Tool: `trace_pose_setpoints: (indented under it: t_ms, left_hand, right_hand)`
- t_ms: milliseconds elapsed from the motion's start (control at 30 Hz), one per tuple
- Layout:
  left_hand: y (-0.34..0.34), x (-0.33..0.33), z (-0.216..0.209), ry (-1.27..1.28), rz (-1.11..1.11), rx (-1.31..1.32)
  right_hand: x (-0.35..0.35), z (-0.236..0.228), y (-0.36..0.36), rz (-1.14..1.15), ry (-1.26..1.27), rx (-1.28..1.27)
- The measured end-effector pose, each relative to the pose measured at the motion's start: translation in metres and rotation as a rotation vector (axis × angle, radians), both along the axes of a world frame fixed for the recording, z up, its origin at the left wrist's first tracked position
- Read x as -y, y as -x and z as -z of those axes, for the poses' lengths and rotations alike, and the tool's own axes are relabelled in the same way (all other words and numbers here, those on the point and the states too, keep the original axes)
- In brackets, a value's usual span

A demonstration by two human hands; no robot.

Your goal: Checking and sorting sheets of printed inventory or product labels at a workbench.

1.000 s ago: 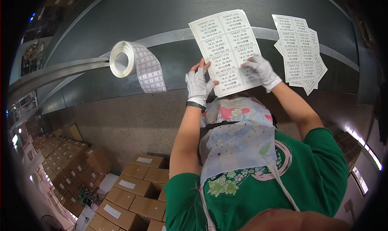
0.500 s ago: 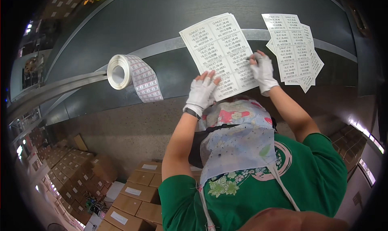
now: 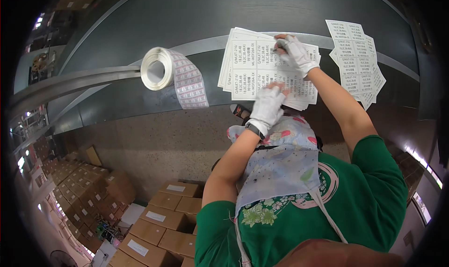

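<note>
A fanned stack of white label sheets (image 3: 245, 56), printed in a grid of dark text, lies on the grey work surface in front of me. White gloves with bare fingertips cover both hands. My left hand (image 3: 269, 105) rests on the near edge of the stack, its stretched fingers slightly blurred. On the far right part of the stack lies my right hand (image 3: 297, 55), fingers spread and a little bent over the top sheet. Parts of the sheets are hidden beneath both hands. To the right, a second overlapping pile of similar label sheets (image 3: 354, 56) lies untouched by either hand.
Left of the stack, a roll of small pinkish labels (image 3: 158, 69) hangs on a metal rail (image 3: 93, 80), its strip trailing over the surface. A pale metal strip (image 3: 210, 43) crosses the work surface. Cardboard boxes (image 3: 149, 236) are stacked at the lower left.
The sheet stack has turned about a quarter turn and its sheets are more fanned out. My left hand has moved right along the near edge; my right hand has moved up toward the far edge.
</note>
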State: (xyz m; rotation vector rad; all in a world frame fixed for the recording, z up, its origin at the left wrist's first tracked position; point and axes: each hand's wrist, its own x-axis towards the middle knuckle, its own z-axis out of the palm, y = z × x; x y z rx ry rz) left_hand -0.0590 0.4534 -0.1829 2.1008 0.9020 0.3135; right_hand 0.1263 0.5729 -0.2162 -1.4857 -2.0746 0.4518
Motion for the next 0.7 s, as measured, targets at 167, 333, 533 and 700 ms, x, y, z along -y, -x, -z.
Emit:
trace_pose_setpoints:
  t_ms: [167,333,533,700]
  left_hand:
    - [0.043,0.005,0.03,-0.252,-0.35,-0.4]
    - [0.025,0.004,0.03,-0.198,-0.342,-0.352]
    - [0.054,0.002,0.046,-0.343,-0.282,-0.332]
    - [0.054,-0.002,0.04,-0.318,-0.186,-0.446]
  right_hand:
    - [0.014,-0.016,0.04,0.137,0.039,-0.089]
    - [0.04,-0.013,0.094,0.085,0.165,-0.282]
    - [0.038,-0.007,0.135,-0.148,0.095,-0.127]
    - [0.044,0.001,0.128,-0.174,0.092,-0.021]
